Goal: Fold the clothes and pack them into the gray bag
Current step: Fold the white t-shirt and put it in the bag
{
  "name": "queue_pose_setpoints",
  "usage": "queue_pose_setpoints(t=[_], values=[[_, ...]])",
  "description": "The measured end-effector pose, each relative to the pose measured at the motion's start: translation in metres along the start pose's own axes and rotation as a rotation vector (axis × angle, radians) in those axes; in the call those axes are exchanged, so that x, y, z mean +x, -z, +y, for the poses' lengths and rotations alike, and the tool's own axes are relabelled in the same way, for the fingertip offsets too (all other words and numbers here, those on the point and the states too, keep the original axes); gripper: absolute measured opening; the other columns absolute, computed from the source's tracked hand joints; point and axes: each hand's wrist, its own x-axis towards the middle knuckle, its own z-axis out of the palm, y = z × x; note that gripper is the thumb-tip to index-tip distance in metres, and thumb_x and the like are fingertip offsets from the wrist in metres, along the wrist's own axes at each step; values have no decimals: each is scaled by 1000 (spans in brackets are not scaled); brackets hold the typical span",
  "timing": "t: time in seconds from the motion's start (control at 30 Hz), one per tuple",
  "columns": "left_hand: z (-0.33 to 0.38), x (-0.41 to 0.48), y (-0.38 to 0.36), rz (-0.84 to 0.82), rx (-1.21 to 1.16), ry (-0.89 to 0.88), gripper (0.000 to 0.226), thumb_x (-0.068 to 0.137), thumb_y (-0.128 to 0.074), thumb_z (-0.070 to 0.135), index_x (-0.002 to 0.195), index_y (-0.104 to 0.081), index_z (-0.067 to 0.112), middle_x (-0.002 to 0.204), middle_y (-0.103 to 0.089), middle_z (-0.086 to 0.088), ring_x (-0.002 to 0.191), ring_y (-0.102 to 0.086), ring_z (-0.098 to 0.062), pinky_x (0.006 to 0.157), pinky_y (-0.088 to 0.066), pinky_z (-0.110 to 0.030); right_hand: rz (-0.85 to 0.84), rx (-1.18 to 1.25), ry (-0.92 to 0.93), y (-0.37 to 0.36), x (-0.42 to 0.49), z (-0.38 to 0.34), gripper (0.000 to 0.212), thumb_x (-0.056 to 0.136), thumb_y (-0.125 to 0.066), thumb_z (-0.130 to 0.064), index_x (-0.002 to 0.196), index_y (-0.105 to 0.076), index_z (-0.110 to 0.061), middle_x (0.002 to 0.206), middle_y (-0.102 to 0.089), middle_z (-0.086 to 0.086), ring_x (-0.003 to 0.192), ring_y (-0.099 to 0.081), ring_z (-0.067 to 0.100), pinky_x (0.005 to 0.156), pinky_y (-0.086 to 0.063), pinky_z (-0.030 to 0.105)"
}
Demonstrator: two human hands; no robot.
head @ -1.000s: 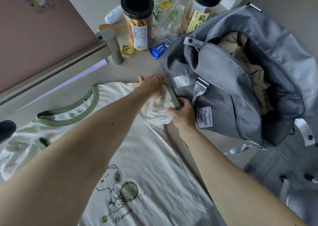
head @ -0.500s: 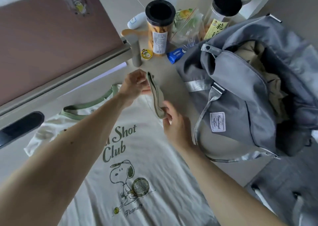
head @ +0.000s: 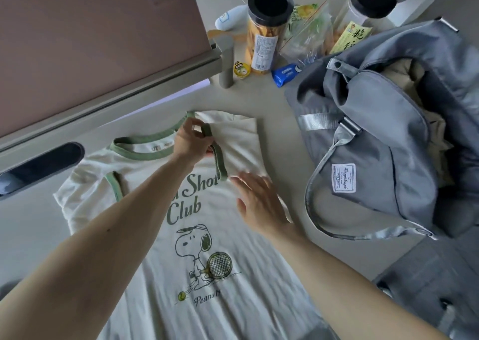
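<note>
A white T-shirt with green trim and a cartoon dog print lies flat on the table, front up. Its right sleeve is folded inward over the chest. My left hand pinches the sleeve's green cuff near the collar. My right hand lies with straight fingers on the shirt just below the folded sleeve. The gray bag stands open at the right, with beige clothing inside it.
Two snack jars with black lids, a blue biscuit packet, a small yellow cup and plastic bags stand at the back. A pink-brown panel on a grey rail fills the left. A grey chair is at lower right.
The sleeve, held up between both hands before, now lies folded over the chest. My right hand has let go of it and flattened on the shirt. My left hand still holds the cuff.
</note>
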Motion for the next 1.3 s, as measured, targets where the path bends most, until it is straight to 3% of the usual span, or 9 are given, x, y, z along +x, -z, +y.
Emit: queue_pose_setpoints(t=[0.2,0.4,0.63,0.73,0.93,1.07,1.13,1.2,1.3], values=[[-18,-23,12,38,441,-269,53,78,-75,18,124,-48,16,119,-57,-8,101,-57,-24,82,-54,-40,-212,-121,-71,-7,-15,-4,61,86,-38,-36,146,-40,-24,158,-34,7,145,-32,28,114,-25,53],[-68,-95,38,89,581,-372,49,82,-75,26,123,-51,13,119,-50,-12,103,-55,-28,80,-51,-41,-221,-175,-3,-2,-44,-6,55,88,-43,-32,142,-48,-22,155,-35,10,142,-34,33,113,-26,54],[-159,-213,81,172,764,-201,54,79,-55,60,118,-59,24,118,-54,-5,106,-54,-26,87,-42,-43,-175,-124,33,3,-123,12,51,86,-52,-30,134,-57,-15,148,-44,18,135,-42,41,109,-35,57],[-182,-266,90,249,762,-101,51,79,-63,56,118,-60,23,120,-53,-7,109,-53,-29,86,-38,-44,-168,-65,-18,7,-155,17,48,82,-60,-24,128,-61,-11,146,-44,23,132,-45,44,104,-42,57],[-227,-367,101,464,571,313,65,79,-73,53,128,-42,23,126,-42,-7,121,-45,-32,99,-35,-52,-240,37,-318,33,-223,25,63,76,-73,-19,134,-50,-13,134,-46,21,113,-51,45,83,-50,50],[-250,-404,104,540,410,479,78,74,-76,47,136,-38,16,129,-44,-14,122,-46,-35,105,-36,-54,-243,209,-621,48,-252,26,66,82,-73,-28,136,-41,-7,127,-50,21,114,-50,42,86,-44,45],[-263,-412,105,514,289,509,69,72,-76,45,128,-47,16,113,-57,-12,107,-58,-33,98,-45,-48,-275,300,-693,51,-262,26,55,84,-73,-28,128,-48,-5,118,-56,16,108,-55,38,78,-41,38],[-263,-421,106,451,200,496,41,73,-78,35,104,-65,10,86,-63,-8,86,-63,-28,72,-48,-33,-319,316,-704,53,-268,26,27,86,-70,-27,100,-61,-6,92,-62,11,88,-56,32,66,-36,35],[-256,-435,104,479,-91,371,26,63,-78,28,78,-72,7,61,-60,-2,62,-54,-22,46,-38,-24,-287,451,-745,51,-275,27,28,83,-66,-24,75,-57,2,74,-61,16,72,-55,34,55,-34,33]])
